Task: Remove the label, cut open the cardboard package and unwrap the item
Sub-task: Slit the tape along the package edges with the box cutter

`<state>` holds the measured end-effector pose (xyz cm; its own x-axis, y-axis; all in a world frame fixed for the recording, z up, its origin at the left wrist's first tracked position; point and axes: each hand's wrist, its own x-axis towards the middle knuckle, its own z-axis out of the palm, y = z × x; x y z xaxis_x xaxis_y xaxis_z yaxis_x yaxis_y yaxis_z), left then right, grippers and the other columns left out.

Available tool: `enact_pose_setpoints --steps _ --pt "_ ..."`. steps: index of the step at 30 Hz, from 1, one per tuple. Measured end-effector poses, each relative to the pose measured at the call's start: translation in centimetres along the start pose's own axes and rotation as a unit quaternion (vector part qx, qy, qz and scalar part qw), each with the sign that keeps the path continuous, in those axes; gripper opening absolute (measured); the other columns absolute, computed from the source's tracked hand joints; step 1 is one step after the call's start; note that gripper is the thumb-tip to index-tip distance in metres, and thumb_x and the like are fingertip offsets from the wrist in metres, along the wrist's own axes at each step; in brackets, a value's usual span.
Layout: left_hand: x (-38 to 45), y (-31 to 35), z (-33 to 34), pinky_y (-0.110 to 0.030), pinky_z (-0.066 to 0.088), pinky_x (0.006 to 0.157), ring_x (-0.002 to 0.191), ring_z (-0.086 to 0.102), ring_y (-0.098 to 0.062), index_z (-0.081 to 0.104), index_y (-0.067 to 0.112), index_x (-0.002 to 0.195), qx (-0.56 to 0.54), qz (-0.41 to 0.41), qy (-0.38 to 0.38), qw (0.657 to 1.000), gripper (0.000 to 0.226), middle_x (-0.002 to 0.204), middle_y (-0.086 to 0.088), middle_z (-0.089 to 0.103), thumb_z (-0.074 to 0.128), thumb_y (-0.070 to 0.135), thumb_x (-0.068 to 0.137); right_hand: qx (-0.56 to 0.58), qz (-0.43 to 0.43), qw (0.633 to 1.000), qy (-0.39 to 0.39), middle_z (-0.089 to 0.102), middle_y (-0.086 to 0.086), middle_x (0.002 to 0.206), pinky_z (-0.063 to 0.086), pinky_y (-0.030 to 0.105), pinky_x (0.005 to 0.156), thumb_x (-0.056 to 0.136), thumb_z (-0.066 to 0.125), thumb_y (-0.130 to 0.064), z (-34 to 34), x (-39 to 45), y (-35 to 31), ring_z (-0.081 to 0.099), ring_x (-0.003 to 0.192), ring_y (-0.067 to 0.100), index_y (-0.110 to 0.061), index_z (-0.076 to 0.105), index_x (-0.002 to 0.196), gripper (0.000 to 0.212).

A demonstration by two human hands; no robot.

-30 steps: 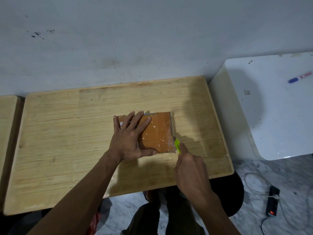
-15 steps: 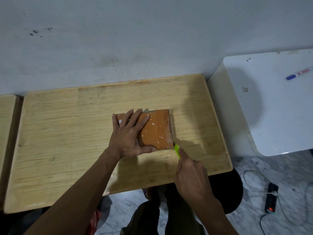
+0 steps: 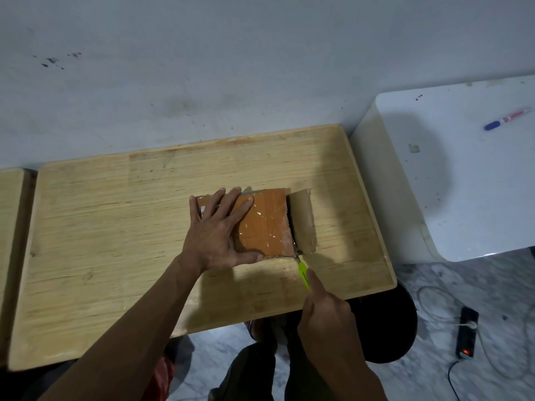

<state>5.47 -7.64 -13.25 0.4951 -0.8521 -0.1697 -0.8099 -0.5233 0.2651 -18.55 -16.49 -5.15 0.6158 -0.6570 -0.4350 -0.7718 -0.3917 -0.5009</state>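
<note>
A flat brown cardboard package (image 3: pixel 265 224) wrapped in shiny clear tape lies in the middle of the wooden table (image 3: pixel 115 227). My left hand (image 3: pixel 215 230) presses flat on its left half, fingers spread. My right hand (image 3: pixel 324 311) grips a yellow-green utility knife (image 3: pixel 303 274), whose blade tip touches the package's near right corner. Along the right side a cardboard flap (image 3: pixel 302 221) has folded out onto the table, and a dark gap shows between it and the package.
A white table (image 3: pixel 463 183) with a blue and red marker (image 3: pixel 506 119) stands to the right. Below it, a power strip (image 3: pixel 466 331) with a red light and cables lies on the marble floor. A dark stool (image 3: pixel 388 322) sits under me. Another wooden table (image 3: pixel 11 227) adjoins on the left.
The knife slid toward me along the package's right edge to its near corner. The right side flap has come loose and folded outward. My left hand stayed pressed on the package.
</note>
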Motion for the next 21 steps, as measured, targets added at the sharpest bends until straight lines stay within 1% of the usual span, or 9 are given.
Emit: enact_pose_setpoints --steps 5,8,11,12,14,15,16,18,21 --pt "0.1 0.0 -0.1 -0.073 -0.006 0.114 0.155 0.0 -0.024 0.014 0.041 0.158 -0.002 0.001 -0.005 1.0 0.121 0.168 0.008 0.005 0.049 0.098 0.057 0.058 -0.013 0.997 0.054 0.054 -0.004 0.067 0.034 0.011 0.052 0.099 0.044 -0.02 -0.9 0.1 0.1 0.053 0.058 0.005 -0.025 0.039 0.148 0.049" --pt "0.1 0.1 -0.2 -0.073 -0.005 0.114 0.155 0.0 -0.024 0.013 0.041 0.158 -0.001 -0.002 -0.007 1.0 0.121 0.168 0.008 0.005 0.046 0.099 0.057 0.057 -0.018 0.995 0.079 0.056 -0.005 0.068 0.038 0.015 0.053 0.099 0.048 -0.023 -1.0 1.1 0.1 0.055 0.057 0.009 -0.019 0.049 0.14 0.042" --pt "0.1 0.2 -0.2 -0.072 -0.006 0.114 0.155 -0.001 -0.024 0.012 0.042 0.157 -0.002 -0.006 -0.008 1.0 0.121 0.168 0.008 0.004 0.046 0.1 0.057 0.07 -0.01 0.994 0.087 0.055 -0.009 0.066 0.041 0.017 0.052 0.099 0.048 -0.033 -0.5 2.6 -0.1 0.055 0.057 0.004 -0.016 0.059 0.123 0.031" --pt "0.1 0.2 -0.3 -0.072 -0.006 0.114 0.155 -0.001 -0.024 0.012 0.042 0.158 -0.003 -0.007 -0.009 1.0 0.122 0.168 0.008 0.004 0.046 0.1 0.057 0.081 -0.004 0.993 0.087 0.055 -0.007 0.065 0.042 0.019 0.052 0.099 0.048 -0.036 -0.3 3.3 -0.2 0.055 0.057 0.003 -0.015 0.061 0.117 0.03" --pt "0.1 0.2 -0.3 -0.072 -0.007 0.114 0.155 -0.001 -0.024 0.012 0.042 0.158 -0.005 -0.009 -0.01 1.0 0.122 0.168 0.008 0.004 0.046 0.1 0.056 0.1 0.001 0.991 0.088 0.057 -0.004 0.066 0.045 0.027 0.053 0.1 0.047 -0.038 -0.2 4.9 -0.5 0.056 0.058 0.008 -0.014 0.059 0.111 0.029" --pt "0.1 0.2 -0.3 -0.072 -0.007 0.114 0.155 -0.001 -0.024 0.012 0.042 0.158 -0.005 -0.01 -0.011 1.0 0.123 0.168 0.008 0.004 0.046 0.1 0.055 0.1 -0.004 0.991 0.09 0.059 -0.003 0.068 0.045 0.031 0.055 0.1 0.046 -0.038 -0.1 5.7 -0.8 0.057 0.059 0.013 -0.012 0.057 0.111 0.03" --pt "0.1 0.2 -0.4 -0.072 -0.007 0.114 0.155 -0.001 -0.024 0.012 0.041 0.158 -0.007 -0.01 -0.012 1.0 0.123 0.168 0.008 0.004 0.047 0.1 0.055 0.095 -0.012 0.991 0.093 0.061 -0.001 0.073 0.043 0.032 0.057 0.1 0.044 -0.038 -0.1 6.5 -1.1 0.057 0.062 0.017 -0.011 0.055 0.113 0.032" --pt "0.2 0.2 -0.4 -0.072 -0.008 0.114 0.155 -0.001 -0.025 0.012 0.04 0.158 -0.012 -0.008 -0.013 1.0 0.124 0.168 0.007 0.003 0.048 0.1 0.055 0.082 -0.034 0.991 0.097 0.063 0.005 0.09 0.038 0.03 0.063 0.101 0.039 -0.04 -0.1 8.1 -1.6 0.056 0.074 0.02 -0.008 0.052 0.12 0.039" --pt "0.1 0.3 -0.3 -0.072 -0.01 0.114 0.155 -0.004 -0.025 0.014 0.039 0.158 -0.024 -0.014 -0.009 1.0 0.125 0.169 0.006 0.002 0.05 0.099 0.054 0.047 -0.063 0.993 0.087 0.057 0.007 0.112 0.044 0.034 0.073 0.101 0.031 -0.05 -0.2 10.7 -2.9 0.055 0.096 0.021 -0.01 0.05 0.124 0.05"
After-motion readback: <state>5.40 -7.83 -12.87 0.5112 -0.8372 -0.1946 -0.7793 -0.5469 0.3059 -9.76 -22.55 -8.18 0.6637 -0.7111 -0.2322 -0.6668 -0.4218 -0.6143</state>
